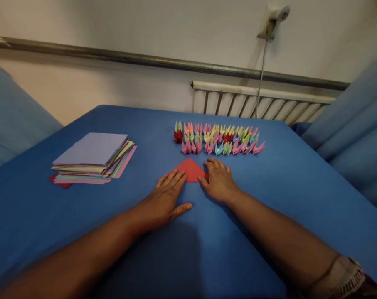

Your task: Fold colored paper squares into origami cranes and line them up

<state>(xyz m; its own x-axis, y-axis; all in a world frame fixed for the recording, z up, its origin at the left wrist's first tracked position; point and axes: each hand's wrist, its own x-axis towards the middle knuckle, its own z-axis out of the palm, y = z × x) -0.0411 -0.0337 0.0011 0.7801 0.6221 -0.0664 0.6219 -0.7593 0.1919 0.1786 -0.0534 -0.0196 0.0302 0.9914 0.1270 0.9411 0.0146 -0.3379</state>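
A red sheet of origami paper [190, 169], folded into a triangle, lies on the blue-covered table with its point facing away from me. My left hand [168, 195] rests flat across the triangle's left part, fingers stretched out and thumb spread onto the cloth. At the right corner, my right hand [219, 178] has its fingers curled around the paper, thumb by the near edge. Both end corners of the triangle are hidden under my hands. Beyond them stand rows of small folded paper cranes [218, 138] in pink, yellow, green, red and blue.
To the left is a stack of coloured square paper [90, 149], a red corner sticking out beneath. The blue tablecloth [151, 124] covers the table. Behind it are a wall rail [144, 59], a radiator [235, 99] and a socket with a cord [271, 25]. Blue curtains [356, 104] hang at both sides.
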